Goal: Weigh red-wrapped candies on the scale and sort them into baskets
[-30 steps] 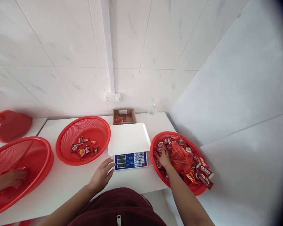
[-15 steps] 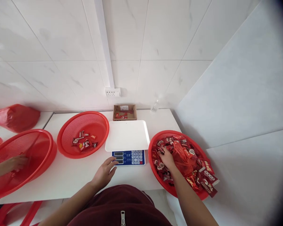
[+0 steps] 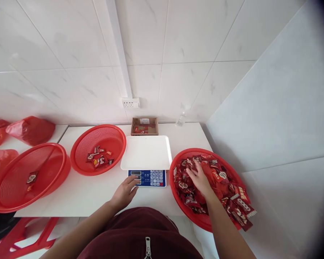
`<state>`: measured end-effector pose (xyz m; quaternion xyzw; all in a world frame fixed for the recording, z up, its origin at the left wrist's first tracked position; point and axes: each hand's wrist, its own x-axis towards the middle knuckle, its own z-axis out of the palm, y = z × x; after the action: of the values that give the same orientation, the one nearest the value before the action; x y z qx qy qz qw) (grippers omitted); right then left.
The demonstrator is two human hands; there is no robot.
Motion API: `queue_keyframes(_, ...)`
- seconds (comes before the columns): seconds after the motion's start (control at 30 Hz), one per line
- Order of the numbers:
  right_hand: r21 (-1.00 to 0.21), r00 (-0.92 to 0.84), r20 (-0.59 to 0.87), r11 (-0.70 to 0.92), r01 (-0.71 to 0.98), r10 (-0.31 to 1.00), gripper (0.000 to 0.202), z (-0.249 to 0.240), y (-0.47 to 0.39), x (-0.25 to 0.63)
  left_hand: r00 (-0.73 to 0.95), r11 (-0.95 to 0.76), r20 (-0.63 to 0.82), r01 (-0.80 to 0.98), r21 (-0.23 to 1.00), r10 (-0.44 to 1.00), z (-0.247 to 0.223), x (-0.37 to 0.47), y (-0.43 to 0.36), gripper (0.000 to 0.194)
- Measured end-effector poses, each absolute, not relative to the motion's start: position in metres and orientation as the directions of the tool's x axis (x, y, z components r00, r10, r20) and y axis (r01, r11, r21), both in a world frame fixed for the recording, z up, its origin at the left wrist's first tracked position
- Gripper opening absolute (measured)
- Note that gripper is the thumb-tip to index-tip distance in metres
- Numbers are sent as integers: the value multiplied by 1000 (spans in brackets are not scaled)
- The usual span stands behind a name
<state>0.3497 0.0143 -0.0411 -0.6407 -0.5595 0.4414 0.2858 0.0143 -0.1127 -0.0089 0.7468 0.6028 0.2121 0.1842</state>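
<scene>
My left hand [image 3: 126, 190] rests at the left end of the blue keypad panel of a digital scale [image 3: 146, 152], its fingers stretched out over the displays. The scale's white tray holds nothing. On the right, my right hand [image 3: 199, 178] is over a red plastic basket [image 3: 175, 196] heaped with small wrapped snack packets [image 3: 187, 198]. Its fingers are spread apart above the packets, with nothing visible in them. A crumpled red plastic bag [image 3: 218, 187] lies among the packets beside that hand.
Left of the scale stands a red basket [image 3: 78, 142] with several packets; farther left is another [image 3: 5, 201] with few. A small cardboard box [image 3: 145, 126] and a clear plastic bottle [image 3: 180, 119] stand by the wall. Filled red bags [image 3: 32, 130] lie far left. A red stool [image 3: 40, 237] is below.
My right hand has lifted slightly and its fingers have opened. The other person's hand has left the far-left basket. The view has shifted a little left.
</scene>
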Motion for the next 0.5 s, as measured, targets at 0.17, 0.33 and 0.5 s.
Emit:
queue_keyframes(0.17, -678, -271, -436, -115, 726, 858, 79, -76, -12, 335, 198, -208, 75, 827, 522, 977, -8, 12, -116, 26)
queue_keyframes(0.33, -483, -141, -302, -24, 875, 943, 45, -96, -22, 322, 221, -226, 73, 826, 515, 973, -8, 4, -115, 26)
queue_keyframes(0.5, -646, 45, -264, -211, 734, 963, 25, -80, -13, 333, 248, -258, 94, 795, 549, 964, -8, -4, -110, 26)
